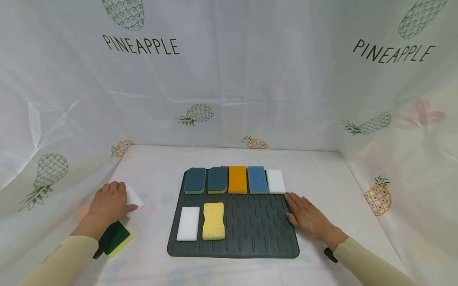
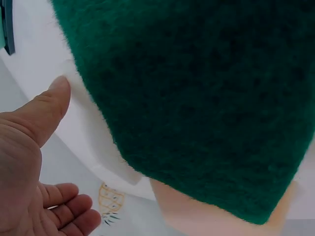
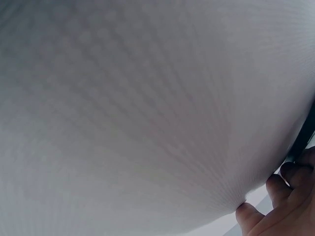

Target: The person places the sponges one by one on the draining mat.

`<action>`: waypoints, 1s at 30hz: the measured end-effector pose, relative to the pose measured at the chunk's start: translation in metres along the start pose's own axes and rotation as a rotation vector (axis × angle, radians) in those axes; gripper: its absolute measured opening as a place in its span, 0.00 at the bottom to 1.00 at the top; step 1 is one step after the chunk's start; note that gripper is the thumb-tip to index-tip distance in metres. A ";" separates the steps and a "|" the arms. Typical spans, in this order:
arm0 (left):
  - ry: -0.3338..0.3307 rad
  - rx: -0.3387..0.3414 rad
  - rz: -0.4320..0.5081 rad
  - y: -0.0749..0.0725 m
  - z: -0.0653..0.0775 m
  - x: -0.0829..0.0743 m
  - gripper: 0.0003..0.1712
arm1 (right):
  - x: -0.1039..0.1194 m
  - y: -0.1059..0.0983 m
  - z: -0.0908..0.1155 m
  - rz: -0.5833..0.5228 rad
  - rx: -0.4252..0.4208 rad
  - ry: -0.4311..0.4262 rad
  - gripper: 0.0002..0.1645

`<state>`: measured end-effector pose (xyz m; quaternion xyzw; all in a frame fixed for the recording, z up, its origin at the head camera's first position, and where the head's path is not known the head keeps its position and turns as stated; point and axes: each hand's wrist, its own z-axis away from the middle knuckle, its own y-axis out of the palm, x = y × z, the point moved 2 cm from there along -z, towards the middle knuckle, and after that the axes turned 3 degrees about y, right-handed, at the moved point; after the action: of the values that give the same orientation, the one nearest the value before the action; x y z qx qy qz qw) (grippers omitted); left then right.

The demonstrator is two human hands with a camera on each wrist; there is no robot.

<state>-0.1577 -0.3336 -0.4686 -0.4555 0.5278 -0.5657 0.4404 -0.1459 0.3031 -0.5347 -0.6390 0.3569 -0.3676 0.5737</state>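
At the left of the head view my left hand (image 1: pixel 109 204) is over a white sponge (image 1: pixel 134 201), its thumb spread away from the fingers. A peach-coloured sponge (image 1: pixel 84 209) shows beside that hand, and a green-and-yellow scouring sponge (image 1: pixel 117 237) lies by its wrist. In the left wrist view the green scouring face (image 2: pixel 197 98) fills much of the picture; the thumb is near the white sponge (image 2: pixel 91 132), and no grip on it shows. My right hand (image 1: pixel 311 218) rests with extended fingers at the right edge of a dark grey ribbed mat (image 1: pixel 257 234).
Along the mat's back edge stand two dark teal sponges (image 1: pixel 195 180), an orange one (image 1: pixel 237 179), a blue one (image 1: pixel 257 180) and a white one (image 1: pixel 275 181). A white sponge (image 1: pixel 188 223) and a yellow notched sponge (image 1: pixel 213 221) lie at front left. Pineapple-printed sheeting (image 1: pixel 229 71) surrounds the table.
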 end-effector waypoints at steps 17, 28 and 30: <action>-0.040 -0.140 -0.065 0.006 0.008 -0.014 0.53 | -0.001 0.001 -0.001 -0.008 0.049 0.018 0.40; -0.055 -0.055 0.032 0.008 0.006 -0.015 0.62 | -0.001 0.002 0.000 0.001 0.010 0.006 0.39; -0.058 -0.043 0.040 0.007 0.004 -0.014 0.62 | -0.001 0.002 0.000 -0.001 0.016 0.011 0.39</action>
<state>-0.1509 -0.3211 -0.4763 -0.4706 0.5358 -0.5319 0.4566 -0.1460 0.3037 -0.5366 -0.6325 0.3570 -0.3741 0.5766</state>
